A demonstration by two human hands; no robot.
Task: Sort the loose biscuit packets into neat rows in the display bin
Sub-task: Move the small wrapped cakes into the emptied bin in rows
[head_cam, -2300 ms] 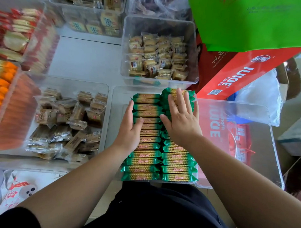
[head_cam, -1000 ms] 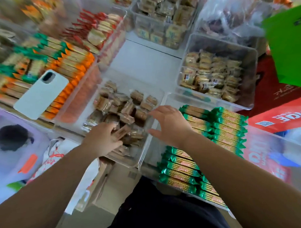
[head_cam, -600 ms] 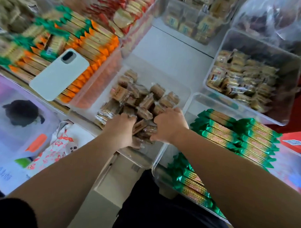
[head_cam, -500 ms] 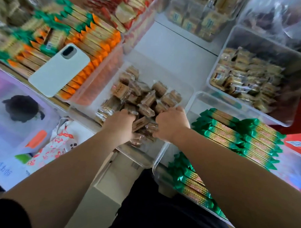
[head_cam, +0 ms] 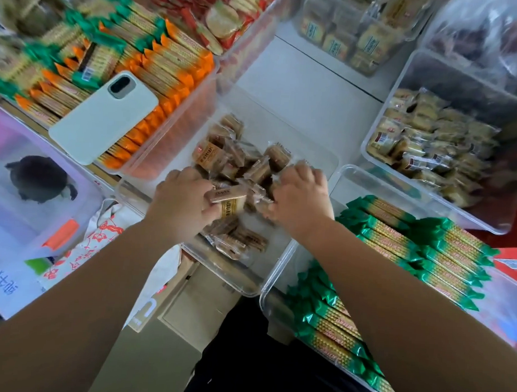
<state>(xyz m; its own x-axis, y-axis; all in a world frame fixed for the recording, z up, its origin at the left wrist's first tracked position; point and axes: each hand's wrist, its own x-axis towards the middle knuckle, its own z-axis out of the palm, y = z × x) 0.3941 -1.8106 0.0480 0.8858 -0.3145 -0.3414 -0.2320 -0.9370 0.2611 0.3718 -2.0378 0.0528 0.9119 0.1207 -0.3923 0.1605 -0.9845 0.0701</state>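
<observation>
A clear display bin (head_cam: 249, 286) in the middle holds a jumbled heap of small brown biscuit packets (head_cam: 223, 156) in clear wrap. Both hands are inside it. My left hand (head_cam: 182, 203) grips a tan packet (head_cam: 229, 199) at the near side of the heap. My right hand (head_cam: 299, 197) has its fingers curled into the packets beside it and grips some of them. More brown packets (head_cam: 238, 239) lie below the hands, near the bin's front wall.
To the right, a clear bin (head_cam: 276, 311) holds green packets (head_cam: 402, 245) in rows. A white phone (head_cam: 103, 118) lies on orange and green packets in the left bin. A bin of pale packets (head_cam: 428, 152) stands at back right. A lidded box (head_cam: 23, 187) sits at left.
Both hands left the green rows and moved left into the middle bin of brown packets, where they closed on packets. The view swung left with them.
</observation>
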